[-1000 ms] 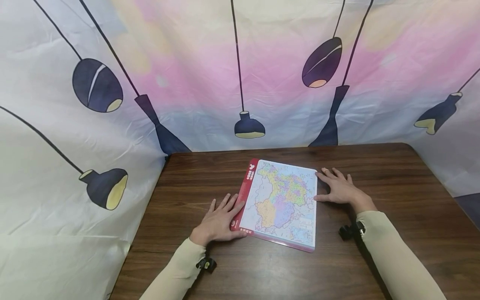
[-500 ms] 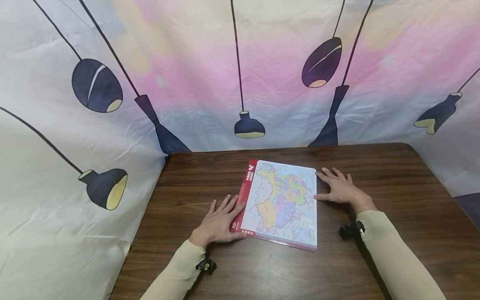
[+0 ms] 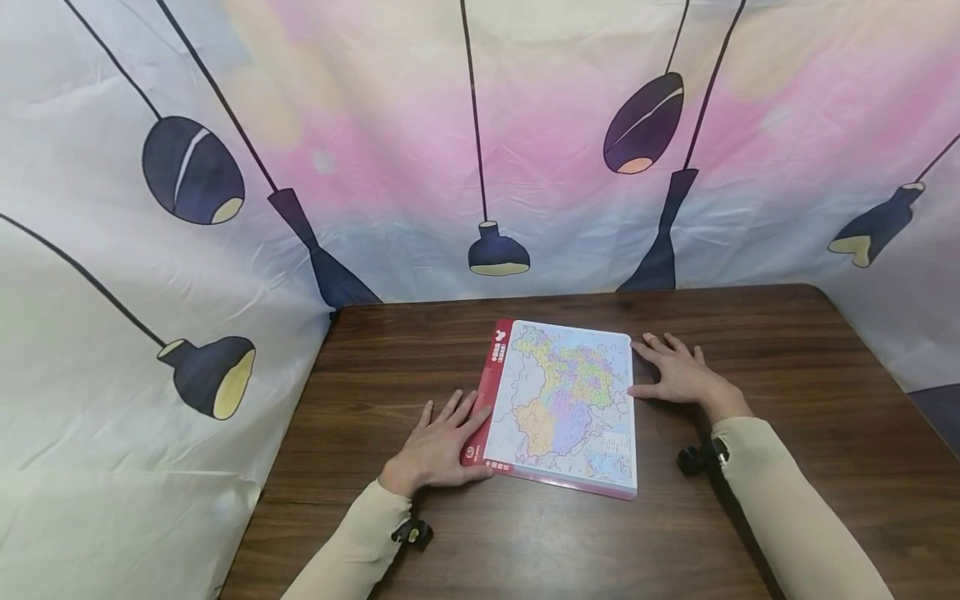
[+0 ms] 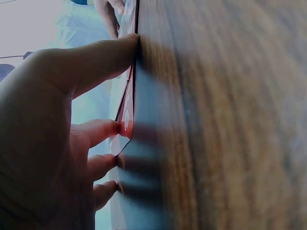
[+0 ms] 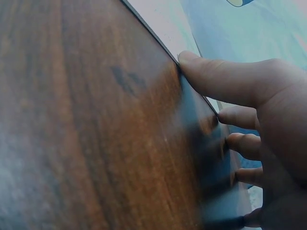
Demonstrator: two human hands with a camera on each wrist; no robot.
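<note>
Wooden table [image 3: 750, 350], map board [image 3: 570, 400], left hand [image 3: 438, 446] and right hand [image 3: 678, 375] flat, grips open, fingertip contact clear only from the wrists.

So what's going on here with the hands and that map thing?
A person sits at a dark wooden table with a flat map board lying in front of them. The left hand rests flat beside its red left edge, thumb and fingers touching it. The right hand lies flat at the board's right edge, thumb against the side. Neither hand grips it; the board lies flat between them. Behind hangs a cloth backdrop printed with lamps.
</note>
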